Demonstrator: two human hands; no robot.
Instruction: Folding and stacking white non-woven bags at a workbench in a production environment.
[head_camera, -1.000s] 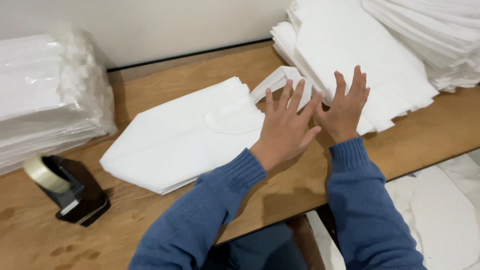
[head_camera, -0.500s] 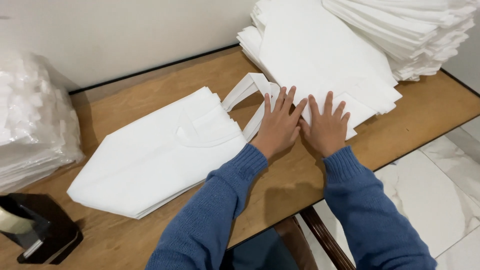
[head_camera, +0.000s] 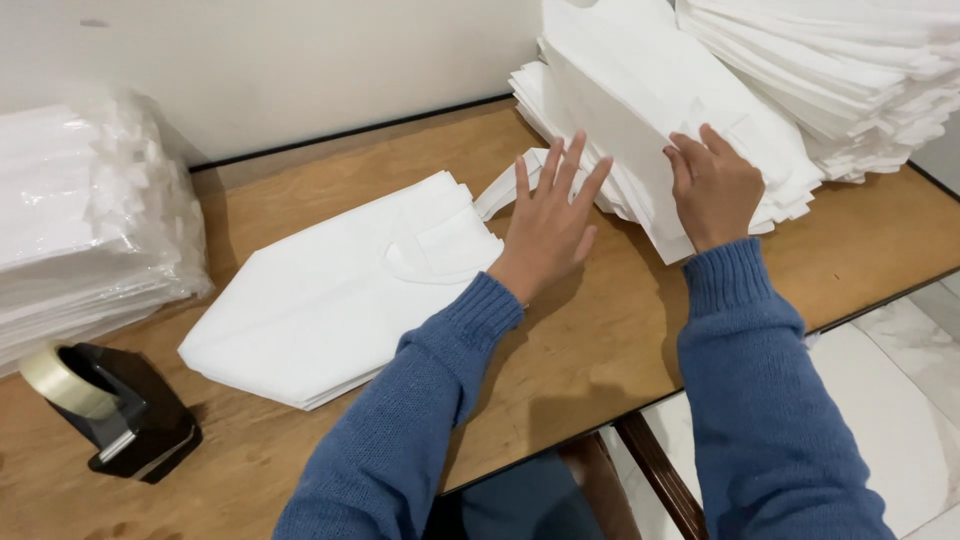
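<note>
- My left hand (head_camera: 548, 225) lies flat with the fingers spread and released, gripping nothing; the fingertips rest on the near left edge of the stack of white bags (head_camera: 640, 130) and the palm is on the wooden table (head_camera: 600, 340).
- My right hand (head_camera: 715, 185) is on the same stack, fingers curled onto the top bag near its near edge; I cannot tell whether they pinch it or only press on it.
- That stack sits at the far right of the table, against the wall, with another white pile (head_camera: 850, 70) just to its right.
- A folded white bag (head_camera: 330, 295) lies flat in the middle of the table, just left of my left hand, its handles (head_camera: 505, 190) pointing toward the stack.
- At the far left is a pile wrapped in clear plastic (head_camera: 85, 220).
- A black tape dispenser (head_camera: 115, 410) sits at the near left.
</note>
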